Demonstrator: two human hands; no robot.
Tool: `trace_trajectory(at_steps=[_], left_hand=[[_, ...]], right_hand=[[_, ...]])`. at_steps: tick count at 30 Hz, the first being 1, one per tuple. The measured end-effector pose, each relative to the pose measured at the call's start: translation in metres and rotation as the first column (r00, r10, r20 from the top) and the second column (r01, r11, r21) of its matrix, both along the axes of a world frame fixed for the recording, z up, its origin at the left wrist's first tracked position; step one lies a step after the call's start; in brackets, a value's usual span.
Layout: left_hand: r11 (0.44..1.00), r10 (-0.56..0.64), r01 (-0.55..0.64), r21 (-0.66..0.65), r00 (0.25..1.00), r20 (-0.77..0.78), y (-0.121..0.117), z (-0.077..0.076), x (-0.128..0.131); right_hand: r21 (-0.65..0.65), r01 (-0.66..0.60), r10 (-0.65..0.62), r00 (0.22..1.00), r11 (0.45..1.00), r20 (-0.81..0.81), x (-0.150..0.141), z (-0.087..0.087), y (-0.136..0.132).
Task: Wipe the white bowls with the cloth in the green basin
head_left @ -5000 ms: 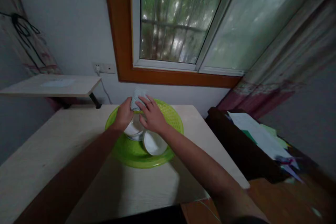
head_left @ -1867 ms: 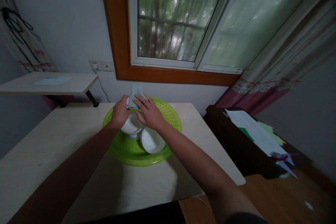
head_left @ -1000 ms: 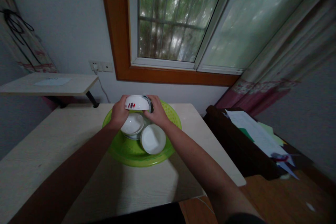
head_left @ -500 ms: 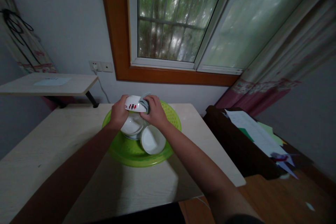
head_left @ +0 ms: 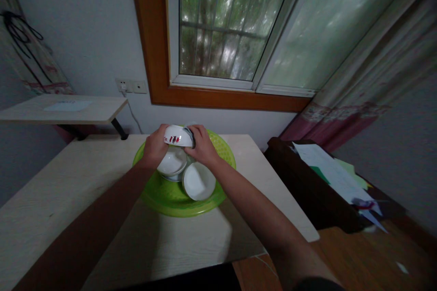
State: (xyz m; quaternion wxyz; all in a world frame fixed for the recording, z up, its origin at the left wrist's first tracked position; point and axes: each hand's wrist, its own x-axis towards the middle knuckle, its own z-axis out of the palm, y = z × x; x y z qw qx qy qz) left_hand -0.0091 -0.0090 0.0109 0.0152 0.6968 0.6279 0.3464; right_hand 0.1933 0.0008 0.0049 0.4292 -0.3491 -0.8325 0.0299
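My left hand grips one side of a white bowl with small red and black figures on its outside. The bowl is tilted, held above a round green plastic basket. My right hand is closed at the bowl's other side around a grey cloth, which is mostly hidden behind the bowl and fingers. Under my hands, a white bowl sits on other white dishware at the left of the basket. A second white bowl lies nearer to me, its inside facing up.
The basket stands on a pale wooden table. A raised shelf is at the left, near a wall socket with a plugged-in cable. On the right, papers lie on a dark brown piece of furniture. A window is behind.
The cloth has slid from the bowl's outer face back over its rim, so less of it shows. The bowl has shifted slightly right. The bowls in the basket have stayed put.
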Motion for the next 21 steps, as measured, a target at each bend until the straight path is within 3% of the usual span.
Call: trace_trajectory(at_steps=[5, 9, 15, 21], left_hand=[[0.998, -0.054, 0.052, -0.035, 0.996, -0.074, -0.005, 0.005, 0.006], [0.998, -0.06, 0.06, -0.019, 0.998, -0.019, -0.007, 0.004, 0.007], [1.0, 0.001, -0.005, 0.023, 0.985, 0.172, -0.001, 0.0, 0.0], [0.992, -0.071, 0.031, 0.122, 0.938, 0.338, 0.0, -0.001, -0.004]], right_hand=[[0.112, -0.113, 0.094, 0.983, 0.987, 0.159, -0.01, 0.007, -0.014], [0.112, -0.164, 0.138, 0.969, 0.98, 0.206, -0.011, 0.009, -0.015], [0.103, -0.141, 0.13, 0.986, 0.985, 0.103, -0.005, 0.011, -0.011], [0.036, -0.046, 0.047, 0.998, 0.998, -0.034, -0.001, 0.007, -0.005]])
